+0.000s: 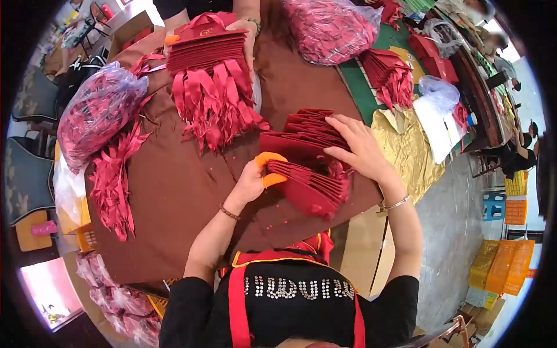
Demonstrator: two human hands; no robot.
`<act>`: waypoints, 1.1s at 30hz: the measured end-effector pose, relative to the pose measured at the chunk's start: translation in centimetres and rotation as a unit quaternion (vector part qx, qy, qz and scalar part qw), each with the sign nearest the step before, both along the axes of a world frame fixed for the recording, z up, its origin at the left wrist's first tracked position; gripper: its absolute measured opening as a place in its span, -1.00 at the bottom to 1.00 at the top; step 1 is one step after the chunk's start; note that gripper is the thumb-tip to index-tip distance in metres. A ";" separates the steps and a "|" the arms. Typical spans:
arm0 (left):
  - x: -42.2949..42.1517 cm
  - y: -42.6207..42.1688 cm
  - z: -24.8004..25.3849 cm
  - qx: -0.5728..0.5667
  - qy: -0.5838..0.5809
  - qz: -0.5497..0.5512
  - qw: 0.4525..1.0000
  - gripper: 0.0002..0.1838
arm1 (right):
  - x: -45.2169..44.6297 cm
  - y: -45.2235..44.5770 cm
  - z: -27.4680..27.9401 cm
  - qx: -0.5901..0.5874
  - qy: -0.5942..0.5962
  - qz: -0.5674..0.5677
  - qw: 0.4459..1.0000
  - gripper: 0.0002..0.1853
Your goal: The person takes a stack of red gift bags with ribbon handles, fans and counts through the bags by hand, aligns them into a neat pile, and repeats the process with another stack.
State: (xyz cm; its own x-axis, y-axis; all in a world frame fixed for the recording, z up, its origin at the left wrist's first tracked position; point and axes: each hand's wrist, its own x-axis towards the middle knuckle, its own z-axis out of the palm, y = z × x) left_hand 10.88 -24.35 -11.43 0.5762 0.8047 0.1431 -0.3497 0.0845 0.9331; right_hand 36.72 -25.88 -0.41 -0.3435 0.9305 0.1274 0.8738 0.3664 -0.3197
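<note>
A bundle of folded red gift bags [307, 188] is fanned out over the near part of the table. My left hand [255, 178], with orange covers on its thumb and a finger, pinches this bundle by its left edge. Just beyond lies another row of red gift bags [307, 129], partly touching the held ones. My right hand [365, 148] has its fingers stretched out and resting against the right ends of that row. Whether any ribbons hang below the held bags is hard to make out.
A brown cloth [174, 214] covers the table. Across it, another person's hand [246, 35] holds a stack of red bags [209, 49] with dangling ribbons. Plastic sacks of red ribbon [101, 113] lie at left and far side [331, 29]. Gold wrapping [406, 151] lies at right.
</note>
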 end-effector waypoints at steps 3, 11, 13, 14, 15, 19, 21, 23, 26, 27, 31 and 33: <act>-0.6 -0.3 0.6 0.010 0.059 -0.010 0.998 -0.63 | 0.0 0.4 -0.1 -0.010 0.034 -0.007 0.999 -0.39; 0.4 1.6 -0.3 0.027 -0.042 0.160 0.986 -0.45 | 0.3 0.6 -0.2 -0.028 0.052 -0.008 0.998 -0.37; 1.0 1.7 -0.4 0.071 -0.031 0.229 0.970 -0.31 | 0.3 0.6 -0.2 -0.026 0.053 -0.008 0.998 -0.37; 1.2 1.8 -0.2 0.071 -0.031 0.228 0.971 -0.31 | 0.4 0.6 -0.1 -0.031 0.056 -0.003 0.998 -0.37; 1.3 1.8 0.2 0.043 -0.073 0.196 0.977 -0.26 | 0.4 0.5 -0.1 -0.036 0.058 0.002 0.998 -0.37; 1.3 2.1 0.1 -0.010 -0.061 0.143 0.988 -0.20 | 0.4 0.5 -0.2 -0.030 0.063 0.002 0.998 -0.39; 1.4 2.0 -0.3 0.006 -0.063 0.151 0.987 -0.24 | 0.4 0.5 -0.3 -0.031 0.069 0.000 0.997 -0.40; 1.8 1.8 -0.4 0.022 -0.065 0.156 0.985 -0.28 | 0.3 0.5 0.0 -0.032 0.066 0.000 0.997 -0.42; 2.1 1.5 -0.7 0.033 -0.053 0.163 0.985 -0.30 | 0.3 0.1 -0.3 -0.020 0.051 0.001 0.999 -0.47; 1.9 1.6 -1.3 0.132 0.052 0.225 0.964 -0.35 | 0.2 0.1 -0.4 -0.005 0.037 0.004 0.999 -0.50; 1.7 1.8 -1.5 0.273 0.179 0.290 0.900 -0.44 | -0.8 -0.6 -0.5 0.022 0.008 -0.029 0.999 -0.56; 1.9 1.0 -1.5 0.167 0.090 0.226 0.955 -0.45 | -0.9 -0.5 -0.6 0.031 0.039 -0.033 0.998 -0.60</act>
State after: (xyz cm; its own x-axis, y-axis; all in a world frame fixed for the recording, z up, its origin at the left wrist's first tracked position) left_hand 12.78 -23.31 -12.93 0.2206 0.9040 0.3663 -0.1106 -0.3499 0.9302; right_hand 35.86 -26.36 -1.03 -0.2684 0.9404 0.2087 0.8704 0.3296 -0.3658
